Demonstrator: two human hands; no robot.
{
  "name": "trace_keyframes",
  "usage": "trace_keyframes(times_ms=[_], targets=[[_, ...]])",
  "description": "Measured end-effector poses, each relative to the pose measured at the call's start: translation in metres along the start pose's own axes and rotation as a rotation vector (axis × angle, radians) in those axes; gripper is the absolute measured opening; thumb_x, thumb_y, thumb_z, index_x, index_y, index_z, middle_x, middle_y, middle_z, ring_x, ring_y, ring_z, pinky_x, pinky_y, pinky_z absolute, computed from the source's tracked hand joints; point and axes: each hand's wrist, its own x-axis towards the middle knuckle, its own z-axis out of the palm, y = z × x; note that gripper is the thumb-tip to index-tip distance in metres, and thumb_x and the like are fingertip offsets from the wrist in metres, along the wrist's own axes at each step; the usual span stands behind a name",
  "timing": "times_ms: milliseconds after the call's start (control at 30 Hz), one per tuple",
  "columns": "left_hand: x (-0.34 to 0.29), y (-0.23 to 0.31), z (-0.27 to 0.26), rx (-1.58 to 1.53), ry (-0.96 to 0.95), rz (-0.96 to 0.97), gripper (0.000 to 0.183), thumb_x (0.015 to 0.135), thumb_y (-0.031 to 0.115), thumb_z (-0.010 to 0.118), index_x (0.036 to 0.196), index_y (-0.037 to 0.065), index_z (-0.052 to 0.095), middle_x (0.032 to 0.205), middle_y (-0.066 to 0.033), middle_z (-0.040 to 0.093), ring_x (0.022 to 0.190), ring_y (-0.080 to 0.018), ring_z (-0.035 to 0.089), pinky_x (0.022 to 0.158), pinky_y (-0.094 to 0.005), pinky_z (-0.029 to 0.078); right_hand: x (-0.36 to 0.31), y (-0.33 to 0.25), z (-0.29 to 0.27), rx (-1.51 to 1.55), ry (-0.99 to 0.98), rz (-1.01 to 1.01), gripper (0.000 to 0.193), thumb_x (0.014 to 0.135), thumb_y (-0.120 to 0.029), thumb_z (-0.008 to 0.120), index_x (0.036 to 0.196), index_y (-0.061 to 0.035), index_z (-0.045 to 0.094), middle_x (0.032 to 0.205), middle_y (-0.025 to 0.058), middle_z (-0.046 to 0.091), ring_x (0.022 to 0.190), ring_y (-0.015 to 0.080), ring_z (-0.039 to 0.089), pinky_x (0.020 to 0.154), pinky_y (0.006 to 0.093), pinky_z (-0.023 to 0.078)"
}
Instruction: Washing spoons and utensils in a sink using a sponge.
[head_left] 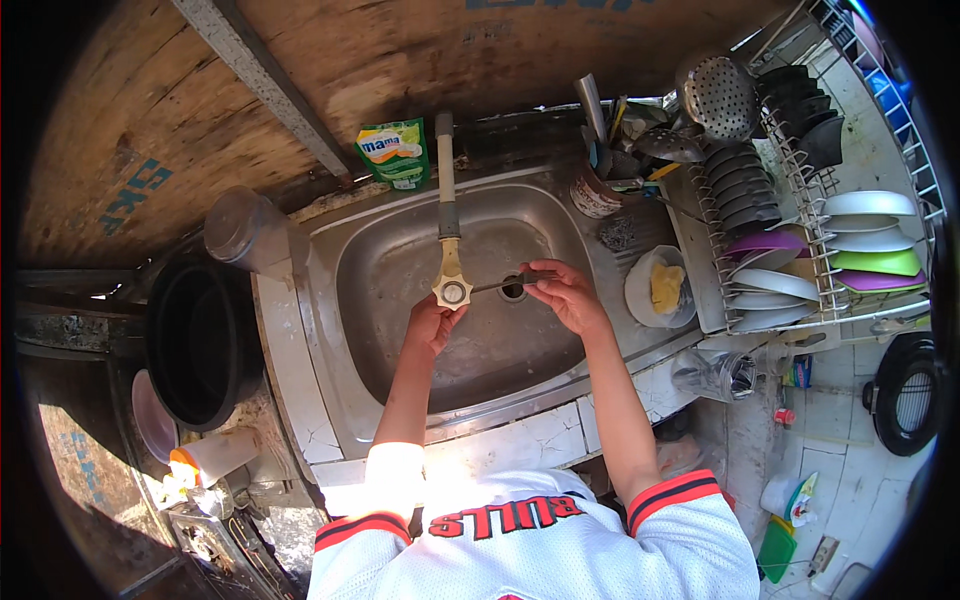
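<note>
We held a thin metal utensil (503, 284) level over the sink (380, 250), its long axis running left to right just above the drain (513, 291). Our right hand (562, 293) pinched its right end with closed fingers. Our left hand (432, 325) reached up under the tap (450, 270); its grip we could not tell. The basin walls stood well apart around both hands.

Dull metal sink (400, 260) — utensil (500, 284) seemingly metal.
</note>
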Motion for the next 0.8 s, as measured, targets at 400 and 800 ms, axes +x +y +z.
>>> trace_keyframes(times_ms=[400,800], targets=[[0.057,-0.008,0.009,-0.489,-0.183,-0.019,0.025,0.092,0.020,0.048,0.101,-0.001,0.058,0.096,-0.0133,0.061,0.093,-0.0280,0.062,0.081,-0.0378,0.055,0.005,0.003,0.007,-0.312,0.164,-0.036,0.036,0.086,-0.002,0.062,0.120,0.0020,0.051,0.102,0.0136,0.063,0.091,0.0154,0.062,0.079,0.0291,0.054],[-0.052,0.031,-0.031,0.647,-0.131,-0.020,0.019,0.091,0.012,0.055,0.098,-0.003,0.062,0.078,-0.0105,0.064,0.066,-0.0163,0.062,0.061,-0.0270,0.052,0.023,0.062,0.014,-0.002,0.336,0.174,0.036,0.082,-0.017,0.071,0.111,-0.0036,0.056,0.089,0.0038,0.063,0.075,0.0125,0.062,0.068,0.0256,0.053]])
